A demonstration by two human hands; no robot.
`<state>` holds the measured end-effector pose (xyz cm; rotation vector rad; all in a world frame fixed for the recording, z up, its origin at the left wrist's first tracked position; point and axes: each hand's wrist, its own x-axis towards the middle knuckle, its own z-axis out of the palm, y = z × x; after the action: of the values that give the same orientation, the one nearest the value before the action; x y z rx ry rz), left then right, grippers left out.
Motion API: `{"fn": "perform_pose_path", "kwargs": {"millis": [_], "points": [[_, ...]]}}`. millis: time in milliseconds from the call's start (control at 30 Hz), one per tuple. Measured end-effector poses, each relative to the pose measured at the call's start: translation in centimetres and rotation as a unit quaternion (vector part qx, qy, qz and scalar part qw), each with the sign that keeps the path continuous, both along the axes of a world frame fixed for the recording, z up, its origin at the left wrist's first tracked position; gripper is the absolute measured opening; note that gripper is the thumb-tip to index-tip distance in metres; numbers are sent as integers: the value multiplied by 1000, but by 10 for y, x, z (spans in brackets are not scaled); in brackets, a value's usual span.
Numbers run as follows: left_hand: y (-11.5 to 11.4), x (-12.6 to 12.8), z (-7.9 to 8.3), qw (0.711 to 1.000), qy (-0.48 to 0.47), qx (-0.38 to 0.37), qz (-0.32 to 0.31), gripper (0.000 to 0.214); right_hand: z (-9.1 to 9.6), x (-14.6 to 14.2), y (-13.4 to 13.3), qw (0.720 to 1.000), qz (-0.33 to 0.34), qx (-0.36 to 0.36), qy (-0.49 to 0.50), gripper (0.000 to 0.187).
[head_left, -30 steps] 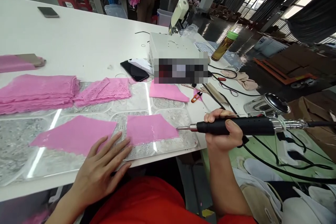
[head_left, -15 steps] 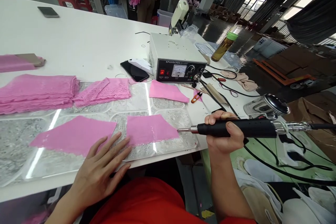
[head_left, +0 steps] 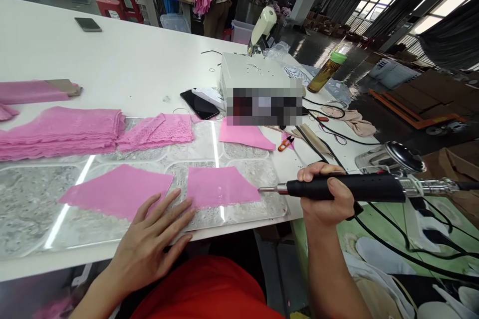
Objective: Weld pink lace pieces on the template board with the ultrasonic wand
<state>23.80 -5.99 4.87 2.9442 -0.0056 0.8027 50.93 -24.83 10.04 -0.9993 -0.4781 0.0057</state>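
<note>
My right hand point(head_left: 327, 197) is wrapped round the black barrel of a handheld ultrasonic welder point(head_left: 370, 187). Its thin metal tip points left and meets the right corner of a pink fabric piece point(head_left: 220, 187). Palm down at the table's front edge, my left hand point(head_left: 159, 239) has its fingers spread. Its fingertips lie between that piece and a second pink piece point(head_left: 119, 189) on the left, whose lower right part they cover. Both pieces rest flat on a grey marble-patterned mat point(head_left: 239, 214). A third pink piece point(head_left: 243, 135) lies farther back.
Stacked pink lace fabric point(head_left: 60, 129) is at the left. Behind stands the welder's box point(head_left: 254, 72), its front blurred out. Orange thread snips point(head_left: 286, 143), a phone point(head_left: 200, 104), a bottle point(head_left: 325, 75) and a lidded metal container point(head_left: 389, 157) sit around it. Cables trail at right.
The whole view has shifted, so everything appears slightly farther right. Both hands keep their places, and the welder tip stays at the fabric's right corner.
</note>
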Motion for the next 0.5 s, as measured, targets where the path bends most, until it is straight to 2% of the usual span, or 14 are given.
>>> {"fn": "perform_pose_path", "kwargs": {"millis": [500], "points": [[-1, -1, 0, 1000, -7, -16, 7, 49, -1, -7, 20, 1000, 25, 7, -14, 13]]}}
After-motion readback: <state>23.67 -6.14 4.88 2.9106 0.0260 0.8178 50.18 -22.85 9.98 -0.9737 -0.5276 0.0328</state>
